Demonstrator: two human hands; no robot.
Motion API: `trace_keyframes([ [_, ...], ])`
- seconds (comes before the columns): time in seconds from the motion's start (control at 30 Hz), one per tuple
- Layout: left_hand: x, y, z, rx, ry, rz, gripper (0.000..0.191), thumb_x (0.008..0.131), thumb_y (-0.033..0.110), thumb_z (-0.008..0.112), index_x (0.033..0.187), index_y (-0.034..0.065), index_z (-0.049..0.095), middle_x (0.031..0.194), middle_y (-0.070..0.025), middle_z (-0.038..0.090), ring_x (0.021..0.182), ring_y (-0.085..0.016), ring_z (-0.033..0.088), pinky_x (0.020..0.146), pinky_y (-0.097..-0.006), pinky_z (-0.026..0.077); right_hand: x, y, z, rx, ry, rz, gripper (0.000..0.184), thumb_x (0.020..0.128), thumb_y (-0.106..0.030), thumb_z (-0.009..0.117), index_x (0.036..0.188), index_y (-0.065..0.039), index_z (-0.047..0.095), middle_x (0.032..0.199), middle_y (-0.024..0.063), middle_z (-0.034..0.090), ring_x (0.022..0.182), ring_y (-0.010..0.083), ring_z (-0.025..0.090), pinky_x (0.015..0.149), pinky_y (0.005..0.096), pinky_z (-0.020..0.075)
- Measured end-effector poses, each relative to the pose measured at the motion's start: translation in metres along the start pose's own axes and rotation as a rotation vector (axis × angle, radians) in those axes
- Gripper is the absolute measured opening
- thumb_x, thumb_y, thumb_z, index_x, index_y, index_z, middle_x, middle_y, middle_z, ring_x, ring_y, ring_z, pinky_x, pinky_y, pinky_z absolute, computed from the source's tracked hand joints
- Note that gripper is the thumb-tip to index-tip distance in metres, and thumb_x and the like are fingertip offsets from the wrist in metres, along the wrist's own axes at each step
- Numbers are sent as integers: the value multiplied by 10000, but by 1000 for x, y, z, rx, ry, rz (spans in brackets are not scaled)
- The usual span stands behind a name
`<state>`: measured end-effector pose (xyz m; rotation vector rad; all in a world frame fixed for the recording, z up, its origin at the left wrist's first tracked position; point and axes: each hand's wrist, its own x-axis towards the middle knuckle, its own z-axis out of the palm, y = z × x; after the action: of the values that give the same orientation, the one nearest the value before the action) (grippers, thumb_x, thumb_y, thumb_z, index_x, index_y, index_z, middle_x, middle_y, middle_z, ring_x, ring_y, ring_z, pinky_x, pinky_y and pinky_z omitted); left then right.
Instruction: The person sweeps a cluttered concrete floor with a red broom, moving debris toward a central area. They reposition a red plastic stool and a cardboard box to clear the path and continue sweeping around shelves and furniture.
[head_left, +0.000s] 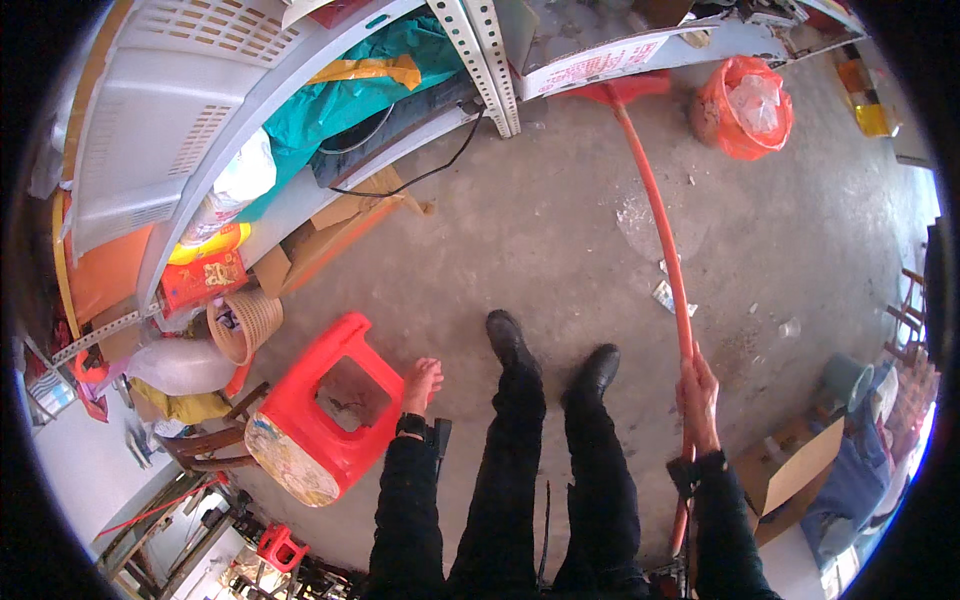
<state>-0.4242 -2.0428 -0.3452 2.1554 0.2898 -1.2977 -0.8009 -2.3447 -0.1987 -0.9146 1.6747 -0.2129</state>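
My right hand (699, 397) is closed around the long red handle of a broom (660, 217). The handle slants up the view to a wide red head (619, 88) at the foot of the shelving, partly hidden by a carton's edge. My left hand (422, 384) hangs with loosely bent fingers and nothing visible in it. Right beside it is a red plastic stool (330, 420) with a worn, stained seat; I cannot tell whether they touch. A crumpled wrapper (667, 295) and white flecks (636, 219) lie on the concrete floor (525, 225) near the handle.
A bin lined with an orange-red bag (742, 112) stands at upper right. Metal shelving (487, 82) runs along the top and left. A beige basket (251, 322) lies beside the stool. An opened cardboard box (795, 457) and blue cloth (847, 480) are at right.
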Motion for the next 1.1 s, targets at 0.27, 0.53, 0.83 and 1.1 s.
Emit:
trace_keyframes([
  [0.27,88,78,-83,-260,184,42,246,826,275,611,880,36,582,741,-83,620,608,-171,611,533,-295,513,14,72,-15,-223,166,-53,421,894,-181,567,1279,-20,510,750,-67,506,561,18,363,479,176,302],
  [0.53,177,182,-118,-353,269,349,564,804,230,651,1261,13,401,1048,-130,558,847,-221,600,635,-327,539,-69,127,-76,-255,78,117,441,937,-267,485,1309,-32,458,659,-85,411,500,10,332,433,183,268],
  [0.83,232,215,-107,-775,298,438,429,783,185,699,1104,-4,488,991,-115,536,888,-214,580,802,-322,536,-59,139,-68,-297,27,-73,448,931,-302,502,1271,-11,470,738,-51,485,529,25,397,451,178,309],
  [1.1,248,205,-116,-826,190,405,242,834,168,651,973,23,517,901,-85,560,823,-188,580,784,-318,529,-62,112,-54,-398,-7,-92,434,930,-306,506,1252,-18,469,755,-40,503,530,35,419,446,181,321],
])
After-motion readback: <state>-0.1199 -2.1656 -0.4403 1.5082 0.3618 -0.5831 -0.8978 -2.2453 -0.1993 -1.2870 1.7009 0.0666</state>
